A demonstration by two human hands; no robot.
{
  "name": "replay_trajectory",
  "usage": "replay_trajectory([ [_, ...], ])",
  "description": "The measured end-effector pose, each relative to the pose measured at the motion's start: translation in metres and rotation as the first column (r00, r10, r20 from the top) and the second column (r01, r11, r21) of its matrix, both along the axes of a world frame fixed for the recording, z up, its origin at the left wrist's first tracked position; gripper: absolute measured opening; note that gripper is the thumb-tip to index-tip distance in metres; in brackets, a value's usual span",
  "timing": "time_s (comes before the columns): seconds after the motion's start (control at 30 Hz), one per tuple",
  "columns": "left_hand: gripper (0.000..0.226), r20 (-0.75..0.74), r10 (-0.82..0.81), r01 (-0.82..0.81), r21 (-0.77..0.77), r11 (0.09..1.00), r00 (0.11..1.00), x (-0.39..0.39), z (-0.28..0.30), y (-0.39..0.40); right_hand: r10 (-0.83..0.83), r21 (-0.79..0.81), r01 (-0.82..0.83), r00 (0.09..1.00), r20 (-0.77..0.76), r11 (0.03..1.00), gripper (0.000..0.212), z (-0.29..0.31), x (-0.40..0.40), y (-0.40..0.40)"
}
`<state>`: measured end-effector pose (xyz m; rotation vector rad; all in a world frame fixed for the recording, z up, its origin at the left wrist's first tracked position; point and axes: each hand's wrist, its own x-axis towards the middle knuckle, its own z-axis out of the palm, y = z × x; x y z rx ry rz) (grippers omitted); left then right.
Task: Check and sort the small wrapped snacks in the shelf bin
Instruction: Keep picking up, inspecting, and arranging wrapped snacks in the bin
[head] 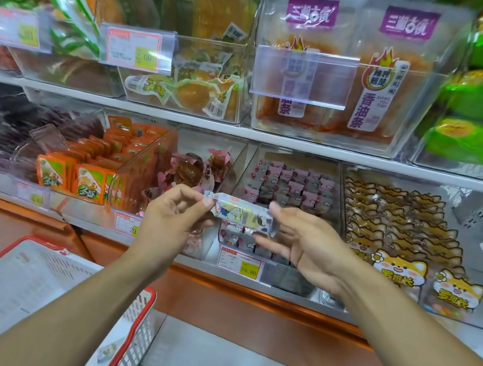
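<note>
Now we hold the snack [243, 215] level above the bin [284, 205], left hand [170, 220] pinching its left end, right hand [302, 240] pinching the right, wrapper turned up for checking.

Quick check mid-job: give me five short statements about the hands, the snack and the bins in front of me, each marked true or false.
1. Both hands hold one wrapped snack between them. True: the left hand pinches one end, the right hand the other.
2. The snack is held in front of the bin of pink-wrapped sweets. True.
3. The price tag under that bin reads 2.00. False: it reads 15.80.
4. The orange packets sit in the bin right of the hands. False: they are to the left.
5. A red-rimmed basket is on the top shelf. False: it is low, under the left forearm.
</note>
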<state>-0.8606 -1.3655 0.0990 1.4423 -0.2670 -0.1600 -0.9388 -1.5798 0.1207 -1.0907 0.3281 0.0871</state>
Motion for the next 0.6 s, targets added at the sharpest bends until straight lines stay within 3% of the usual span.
replay_trajectory([
  [0.07, 0.015, -0.058, -0.019, 0.015, -0.060, 0.998, 0.998, 0.000, -0.001, -0.001, -0.027, -0.030, 0.028, 0.999, 0.035, 0.999, 0.034, -0.002, -0.001, 0.001],
  [0.13, 0.028, -0.201, -0.067, 0.030, -0.182, 0.983, 0.977, -0.003, -0.001, -0.004, -0.039, -0.095, 0.052, 0.989, 0.141, 0.994, 0.041, -0.003, -0.001, 0.002],
  [0.2, 0.032, -0.327, -0.156, 0.062, -0.280, 0.958, 0.932, -0.007, 0.002, -0.007, -0.045, -0.313, 0.136, 0.958, 0.283, 0.940, 0.042, -0.003, -0.002, 0.004],
  [0.3, 0.043, -0.421, -0.260, 0.083, -0.394, 0.915, 0.869, -0.011, 0.005, -0.010, 0.054, -0.652, 0.333, 0.865, 0.498, 0.681, 0.043, -0.006, -0.002, 0.007],
  [0.37, 0.043, -0.399, -0.247, 0.094, -0.365, 0.926, 0.883, -0.012, 0.004, -0.013, 0.169, -0.743, 0.441, 0.794, 0.585, 0.503, 0.044, -0.009, -0.003, 0.009],
  [0.4, 0.040, -0.382, -0.214, 0.081, -0.336, 0.938, 0.899, -0.012, 0.003, -0.014, 0.209, -0.756, 0.466, 0.770, 0.602, 0.460, 0.044, -0.011, -0.003, 0.011],
  [0.47, 0.041, -0.339, -0.151, 0.052, -0.284, 0.957, 0.929, -0.010, 0.000, -0.014, 0.222, -0.784, 0.399, 0.808, 0.545, 0.475, 0.039, -0.013, -0.003, 0.012],
  [0.6, 0.030, -0.210, -0.123, 0.078, -0.213, 0.974, 0.970, -0.007, -0.003, -0.012, 0.084, -0.737, 0.222, 0.932, 0.353, 0.639, 0.038, -0.007, 0.000, 0.007],
])
